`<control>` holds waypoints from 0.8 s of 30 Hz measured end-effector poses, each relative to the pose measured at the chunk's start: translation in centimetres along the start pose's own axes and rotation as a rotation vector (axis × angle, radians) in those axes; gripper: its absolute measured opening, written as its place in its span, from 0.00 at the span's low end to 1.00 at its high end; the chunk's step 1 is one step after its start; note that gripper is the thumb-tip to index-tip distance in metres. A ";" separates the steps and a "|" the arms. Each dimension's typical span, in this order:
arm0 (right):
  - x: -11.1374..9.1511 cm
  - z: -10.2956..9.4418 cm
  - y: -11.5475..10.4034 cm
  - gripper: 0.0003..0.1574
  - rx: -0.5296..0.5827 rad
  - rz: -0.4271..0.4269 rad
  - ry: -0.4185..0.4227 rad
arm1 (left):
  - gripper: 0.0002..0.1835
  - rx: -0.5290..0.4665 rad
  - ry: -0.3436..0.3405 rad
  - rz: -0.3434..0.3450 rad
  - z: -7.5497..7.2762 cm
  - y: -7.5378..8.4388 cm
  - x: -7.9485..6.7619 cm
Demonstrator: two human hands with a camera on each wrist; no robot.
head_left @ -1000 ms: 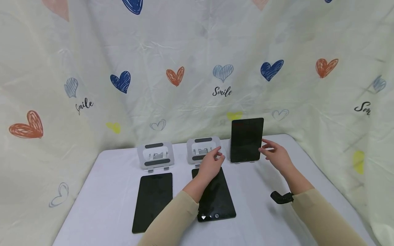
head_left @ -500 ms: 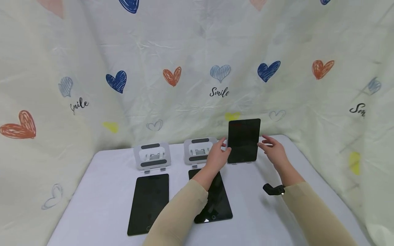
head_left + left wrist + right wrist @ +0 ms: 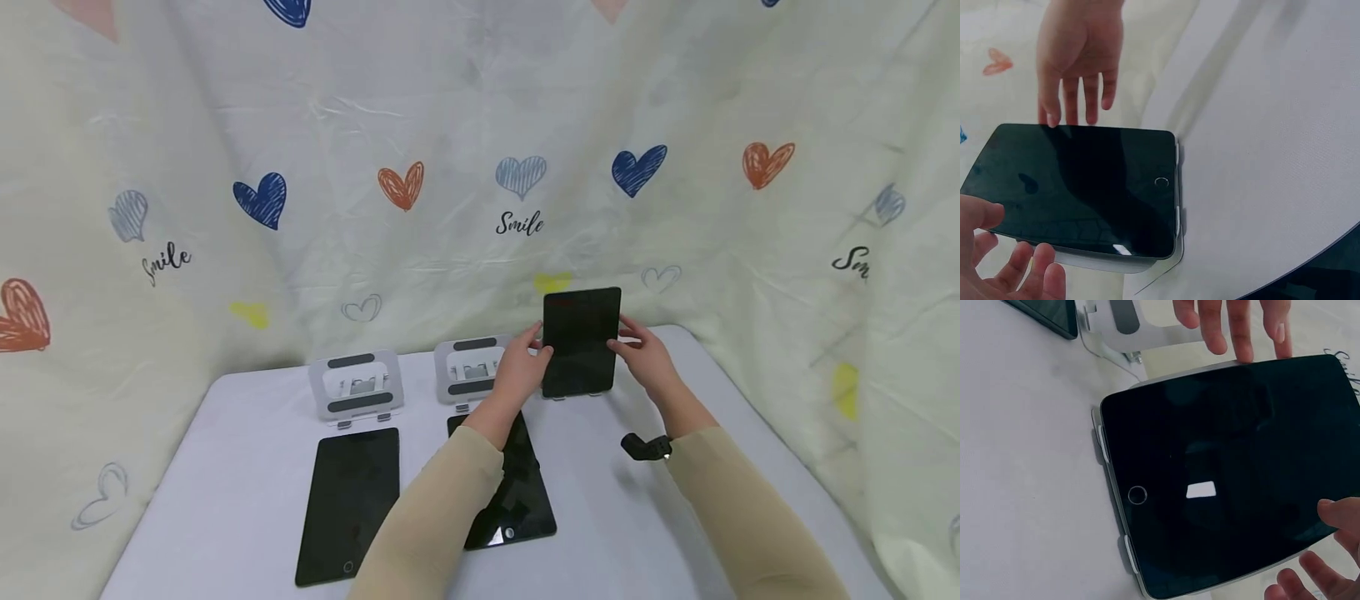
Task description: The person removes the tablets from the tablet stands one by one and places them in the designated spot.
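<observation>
A black tablet (image 3: 580, 367) stands upright, leaning on a light grey stand at the back right of the table. Its lower edge sits in the stand's small lips (image 3: 1103, 445). My left hand (image 3: 520, 367) grips the tablet's left edge, thumb at the front and fingers toward the back. On the opposite edge my right hand (image 3: 649, 358) holds it likewise, its thumb lying on the screen in the right wrist view. The round home button (image 3: 1161, 182) is at the screen's lower end. Most of the stand is hidden behind the tablet.
Two more grey stands, one at left (image 3: 360, 403) and one in the middle (image 3: 470, 387), stand along the table's back. A black tablet (image 3: 352, 492) lies flat before the left one; another tablet (image 3: 525, 496) lies partly under my left forearm. A heart-patterned curtain (image 3: 442, 100) hangs behind.
My left hand has moved right, from above the middle tablet to the standing tablet's left edge. My right hand has closed in on its right edge. The head view has shifted slightly.
</observation>
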State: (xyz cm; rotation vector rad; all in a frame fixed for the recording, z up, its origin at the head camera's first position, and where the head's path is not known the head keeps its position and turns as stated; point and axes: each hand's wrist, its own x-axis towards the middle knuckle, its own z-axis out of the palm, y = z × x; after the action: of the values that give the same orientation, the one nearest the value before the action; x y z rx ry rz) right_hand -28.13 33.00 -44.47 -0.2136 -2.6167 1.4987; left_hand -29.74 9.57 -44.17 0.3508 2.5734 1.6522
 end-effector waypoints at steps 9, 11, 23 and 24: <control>0.2 0.2 0.1 0.41 0.000 -0.018 0.006 | 0.28 -0.013 0.019 0.012 0.2 -0.6 0.1; 0.1 0.1 0.3 0.40 -0.003 -0.038 0.014 | 0.28 -0.017 0.026 0.027 0.3 -0.8 0.1; -0.3 0.4 2.4 0.31 -0.042 -0.238 0.217 | 0.23 0.091 0.197 0.150 1.3 -1.7 -0.5; -0.3 0.5 2.5 0.31 -0.043 -0.242 0.235 | 0.23 0.106 0.218 0.159 1.6 -1.7 -0.5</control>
State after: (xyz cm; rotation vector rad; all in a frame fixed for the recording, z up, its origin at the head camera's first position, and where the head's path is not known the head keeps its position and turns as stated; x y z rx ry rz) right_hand -27.79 33.76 -46.90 -0.0681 -2.3918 1.2567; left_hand -29.27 10.18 -46.43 0.4131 2.8700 1.6940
